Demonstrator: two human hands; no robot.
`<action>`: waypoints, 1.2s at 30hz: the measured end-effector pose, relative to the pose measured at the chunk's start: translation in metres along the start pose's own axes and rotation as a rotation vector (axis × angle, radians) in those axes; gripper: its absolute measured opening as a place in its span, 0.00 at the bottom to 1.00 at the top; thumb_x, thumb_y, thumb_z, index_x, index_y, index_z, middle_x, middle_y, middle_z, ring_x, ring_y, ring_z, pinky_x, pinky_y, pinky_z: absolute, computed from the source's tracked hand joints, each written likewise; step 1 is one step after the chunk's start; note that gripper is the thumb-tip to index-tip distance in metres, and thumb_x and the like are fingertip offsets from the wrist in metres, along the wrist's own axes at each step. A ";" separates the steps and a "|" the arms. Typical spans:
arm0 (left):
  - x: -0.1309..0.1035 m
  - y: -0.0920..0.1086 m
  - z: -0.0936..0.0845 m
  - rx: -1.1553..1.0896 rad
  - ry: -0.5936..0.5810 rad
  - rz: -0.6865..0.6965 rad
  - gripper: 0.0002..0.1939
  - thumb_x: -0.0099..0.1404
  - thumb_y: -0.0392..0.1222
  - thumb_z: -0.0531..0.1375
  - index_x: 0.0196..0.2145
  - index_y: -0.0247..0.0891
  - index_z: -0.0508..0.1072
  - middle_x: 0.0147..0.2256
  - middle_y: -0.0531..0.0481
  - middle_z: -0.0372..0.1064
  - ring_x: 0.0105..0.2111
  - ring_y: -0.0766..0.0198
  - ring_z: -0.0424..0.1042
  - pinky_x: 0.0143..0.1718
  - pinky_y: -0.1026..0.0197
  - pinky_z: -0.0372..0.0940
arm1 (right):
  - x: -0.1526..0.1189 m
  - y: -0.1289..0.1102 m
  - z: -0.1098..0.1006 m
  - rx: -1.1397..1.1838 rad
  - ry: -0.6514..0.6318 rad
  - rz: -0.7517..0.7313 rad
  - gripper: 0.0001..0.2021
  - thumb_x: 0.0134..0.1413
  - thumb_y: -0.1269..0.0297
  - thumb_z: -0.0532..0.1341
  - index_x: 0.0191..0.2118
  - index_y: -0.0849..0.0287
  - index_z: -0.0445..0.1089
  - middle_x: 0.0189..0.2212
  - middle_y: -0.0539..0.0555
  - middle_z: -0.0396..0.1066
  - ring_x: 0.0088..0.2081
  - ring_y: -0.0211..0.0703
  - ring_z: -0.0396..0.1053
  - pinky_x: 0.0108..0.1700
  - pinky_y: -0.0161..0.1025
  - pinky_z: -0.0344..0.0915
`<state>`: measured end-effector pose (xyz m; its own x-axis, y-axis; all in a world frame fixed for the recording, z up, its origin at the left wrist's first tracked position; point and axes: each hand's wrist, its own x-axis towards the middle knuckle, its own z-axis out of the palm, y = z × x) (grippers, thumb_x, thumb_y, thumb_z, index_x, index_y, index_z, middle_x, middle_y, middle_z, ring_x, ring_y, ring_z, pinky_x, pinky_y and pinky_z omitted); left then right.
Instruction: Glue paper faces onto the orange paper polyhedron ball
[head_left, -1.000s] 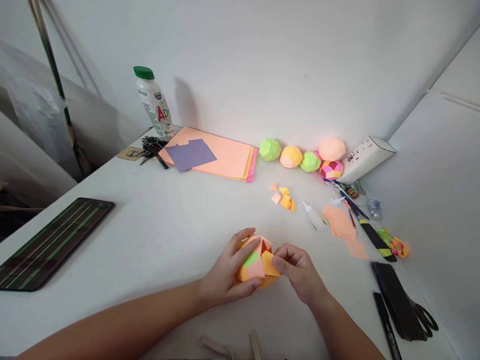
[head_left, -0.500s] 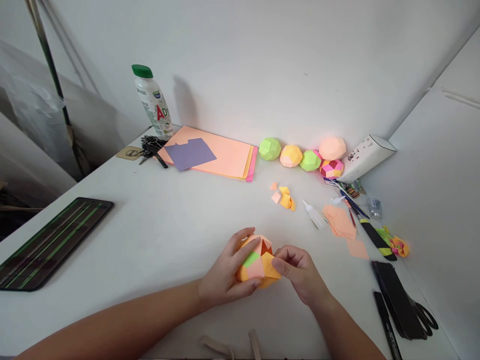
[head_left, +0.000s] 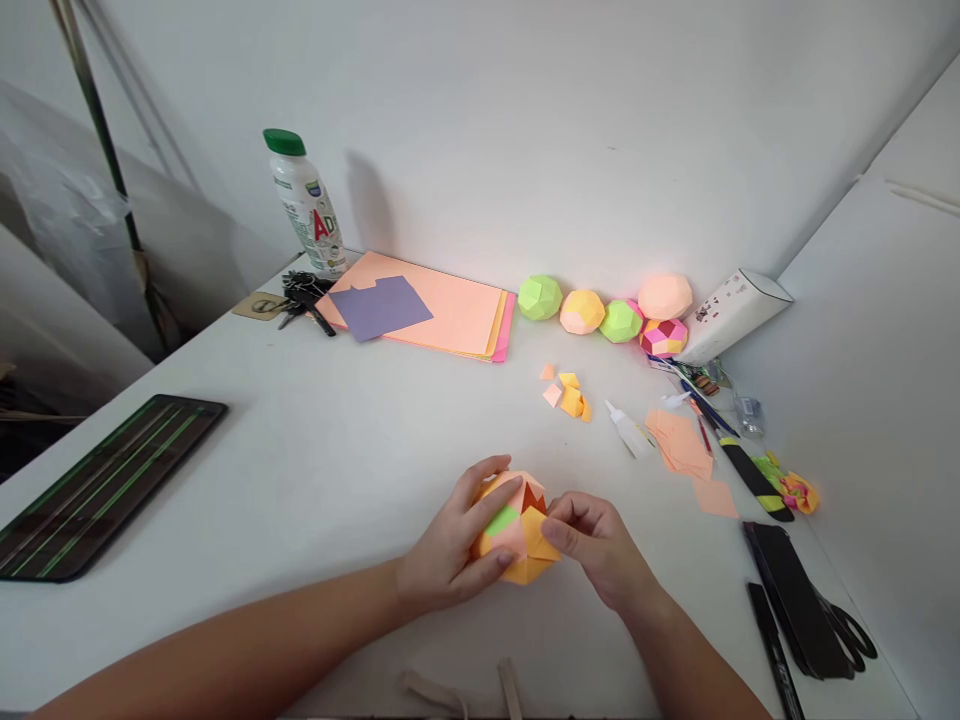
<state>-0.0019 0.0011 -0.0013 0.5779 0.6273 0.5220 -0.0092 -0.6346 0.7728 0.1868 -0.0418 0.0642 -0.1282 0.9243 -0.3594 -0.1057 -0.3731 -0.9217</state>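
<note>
A many-sided paper ball (head_left: 517,535) in orange, peach and green is held just above the near middle of the table. My left hand (head_left: 461,545) wraps round its left side, with fingers over the top and the thumb on the front. A gap at its upper right shows the hollow inside. My right hand (head_left: 592,545) pinches the ball's right edge between thumb and forefinger, beside that gap. Beyond the hands lie several small folded paper pieces (head_left: 571,402) in orange and peach, and a white glue bottle (head_left: 628,430).
Finished paper balls (head_left: 582,312) line the wall. Paper sheets (head_left: 450,310), keys (head_left: 304,295) and a plastic bottle (head_left: 307,205) stand back left. A dark tablet (head_left: 105,490) lies left. Peach squares (head_left: 679,445), a cutter (head_left: 754,475), scissors (head_left: 847,630) and a pen (head_left: 776,655) lie right.
The ball has tilted slightly, showing more of its orange underside at the front. My left thumb has shifted a little up and left along it. The right hand keeps its pinch.
</note>
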 end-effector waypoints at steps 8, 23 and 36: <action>-0.002 -0.001 0.001 0.032 0.011 -0.008 0.27 0.69 0.47 0.48 0.63 0.46 0.46 0.57 0.39 0.47 0.60 0.46 0.47 0.54 0.43 0.59 | 0.000 0.003 0.002 0.003 0.026 0.005 0.15 0.46 0.57 0.68 0.21 0.60 0.65 0.20 0.46 0.59 0.24 0.34 0.56 0.28 0.34 0.56; 0.001 0.002 0.000 0.059 0.013 -0.017 0.26 0.69 0.49 0.47 0.63 0.45 0.48 0.57 0.39 0.48 0.60 0.47 0.48 0.55 0.44 0.58 | -0.001 0.005 0.004 -0.008 0.056 -0.001 0.15 0.45 0.56 0.68 0.21 0.61 0.66 0.22 0.48 0.63 0.25 0.35 0.59 0.29 0.35 0.57; -0.003 0.000 0.001 0.075 0.019 -0.022 0.28 0.69 0.48 0.49 0.63 0.46 0.47 0.59 0.38 0.41 0.58 0.45 0.50 0.54 0.42 0.59 | 0.000 0.004 -0.001 -0.060 -0.024 0.006 0.15 0.47 0.55 0.66 0.22 0.59 0.65 0.23 0.48 0.62 0.28 0.37 0.59 0.31 0.35 0.57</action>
<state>-0.0026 -0.0012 -0.0035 0.5617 0.6497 0.5123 0.0654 -0.6521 0.7553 0.1871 -0.0429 0.0598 -0.1528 0.9197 -0.3616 -0.0456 -0.3721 -0.9271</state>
